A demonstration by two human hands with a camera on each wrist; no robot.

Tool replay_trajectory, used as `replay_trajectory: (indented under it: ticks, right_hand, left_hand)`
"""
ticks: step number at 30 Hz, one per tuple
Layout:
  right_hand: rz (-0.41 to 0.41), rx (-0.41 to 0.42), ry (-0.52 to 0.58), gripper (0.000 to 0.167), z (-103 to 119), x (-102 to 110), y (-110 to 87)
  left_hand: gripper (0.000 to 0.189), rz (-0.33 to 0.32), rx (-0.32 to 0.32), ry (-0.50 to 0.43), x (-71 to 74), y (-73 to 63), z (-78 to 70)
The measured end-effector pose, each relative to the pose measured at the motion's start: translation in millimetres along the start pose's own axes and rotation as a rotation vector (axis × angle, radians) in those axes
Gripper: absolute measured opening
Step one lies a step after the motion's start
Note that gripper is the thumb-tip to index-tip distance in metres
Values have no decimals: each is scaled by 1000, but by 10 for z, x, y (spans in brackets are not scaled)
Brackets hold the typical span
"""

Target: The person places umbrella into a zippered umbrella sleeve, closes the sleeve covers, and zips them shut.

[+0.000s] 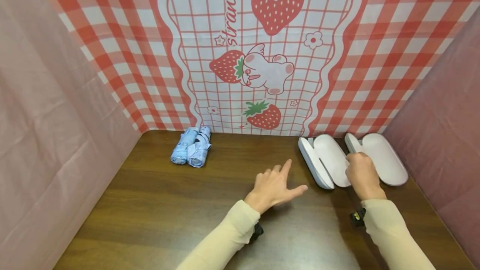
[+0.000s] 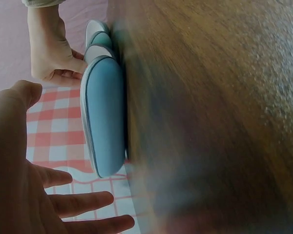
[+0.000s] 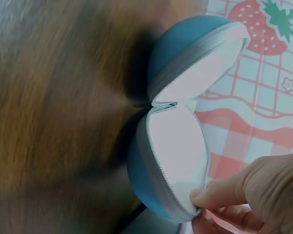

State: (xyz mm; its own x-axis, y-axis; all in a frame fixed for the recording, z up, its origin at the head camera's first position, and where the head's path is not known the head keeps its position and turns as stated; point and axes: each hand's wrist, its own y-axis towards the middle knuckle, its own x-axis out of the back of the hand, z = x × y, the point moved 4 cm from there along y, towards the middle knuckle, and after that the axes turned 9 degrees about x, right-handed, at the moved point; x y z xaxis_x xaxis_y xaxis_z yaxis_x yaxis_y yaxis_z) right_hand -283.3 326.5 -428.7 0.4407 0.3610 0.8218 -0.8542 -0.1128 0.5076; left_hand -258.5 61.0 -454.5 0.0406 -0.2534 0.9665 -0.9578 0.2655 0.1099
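Observation:
A blue zippered hard case [image 1: 331, 159] with a white lining lies open on the table at the right. My right hand [image 1: 362, 175] pinches the rim of its right half. In the right wrist view the thumb [image 3: 217, 192] is on the lining and the fingers are outside the edge of the case [image 3: 183, 151]. A second open case [image 1: 382, 157] of the same kind stands just to the right, partly behind that hand. My left hand [image 1: 275, 184] hovers left of the first case [image 2: 105, 117], holding nothing, thumb and fingers spread.
Two folded light-blue umbrellas [image 1: 192, 147] lie side by side at the back left of the wooden table [image 1: 157, 203]. A red-and-white strawberry cloth [image 1: 243, 53] hangs behind. Pink curtains [image 1: 56, 116] close off both sides.

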Motion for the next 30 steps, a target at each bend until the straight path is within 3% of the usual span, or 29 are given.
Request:
replay_trajectory:
  ticks: [12,18,25,30]
  right_hand:
    - [12,87,75,22,191,-10,1]
    - [62,103,85,24,271,-17,-8]
    - [51,166,81,19,372,-30,-50]
    - [84,177,95,17,441,-43,-69]
  left_hand:
    - [101,19,92,-72,-37,26,-22]
    - [97,13,101,-78,-54,34,-38]
    - [97,43,97,-106,-72,35,-66]
    - [93,23,105,-101,-82,40,-59]
